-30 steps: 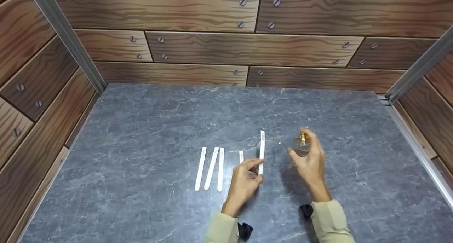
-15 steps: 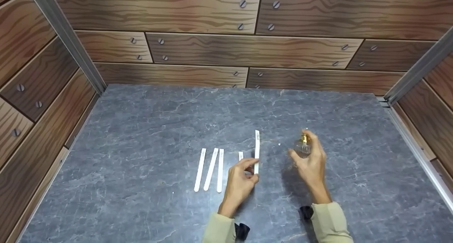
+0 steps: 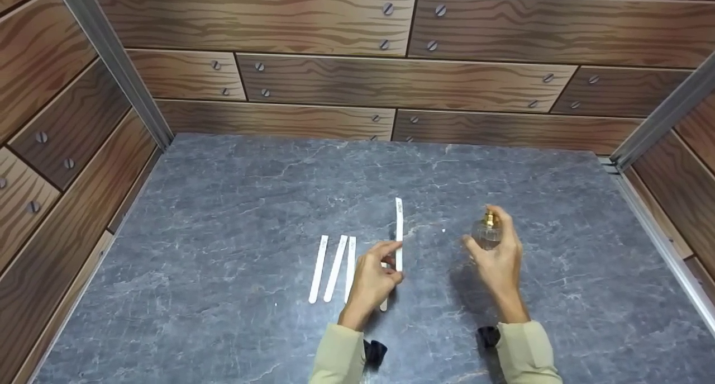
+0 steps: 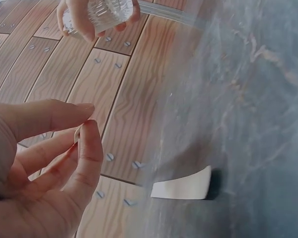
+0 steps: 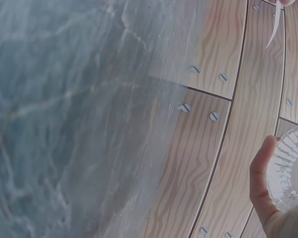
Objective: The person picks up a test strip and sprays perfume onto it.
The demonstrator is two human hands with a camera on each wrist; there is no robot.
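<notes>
Since 4 long, narrow, flat white strips are laid on the grey-blue, marble-patterned tabletop and a 5th is held up, the work is judged to be partway along. At left, 3 of these are set near each other, with small dark marks at their upper ends; the 4th is largely hidden by the left hand. By that hand the raised white strip is pinched between thumb and fingers. Farther right, the clear, ribbed glass bottle with a gold top is gripped by the right hand. Done: strip and bottle are each taken in hand. Remaining, as judged: strip and bottle are held apart, not yet brought together. Whether the laid strips have been treated cannot be told.

Surface: pale veins are seen throughout; a tiny white speck is noted between the hands. Room, left to right: a grey metal post, a back wall printed as brown wooden planks with screws, and a 2nd metal post are observed.
</notes>
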